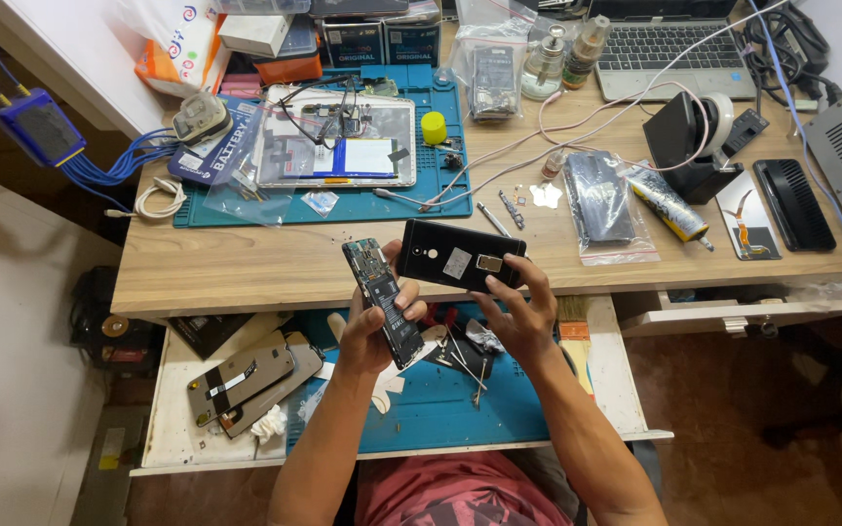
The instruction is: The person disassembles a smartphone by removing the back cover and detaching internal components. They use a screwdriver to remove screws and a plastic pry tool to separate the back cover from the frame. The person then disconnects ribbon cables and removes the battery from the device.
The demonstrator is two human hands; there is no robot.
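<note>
A: Head view, quick rundown pls. Left hand [367, 326]?

B: Closed round an opened phone body [383, 300], board + battery side showing, held tilted over the pull-out drawer [172, 409], in front of the worktop [246, 263] edge.

A: Right hand [516, 312]?

B: Fingers pinching the lower edge of a black back cover [460, 256], inner face up, small sticker + square cut-out visible. Held level just beside the phone body; touching at the near corners or not, cannot tell.

A: Below the hands?

B: Blue mat [440, 409] in the drawer w/ tweezers [468, 362] and small bits. Two more phone shells [246, 385] lying to the left of it.

A: On the worktop?

B: Teal mat [324, 205] w/ an opened tablet [338, 146], yellow cap [433, 127], bagged parts [601, 200], glue tube [669, 203], laptop [660, 44] at the back.

A: Risks, by judgement?

B: Cover gripped only by fingertips at one edge, so prob. could slip and drop onto the tweezers below. Phone body held w/ bare board outward; thumb near the battery, so pressing or smudging contacts looks possible. Loose screws and bits nearby could get knocked off the mat by a wrist. Pink cable [577, 122] trailing across the worktop could snag if either hand lifts back up there.
</note>
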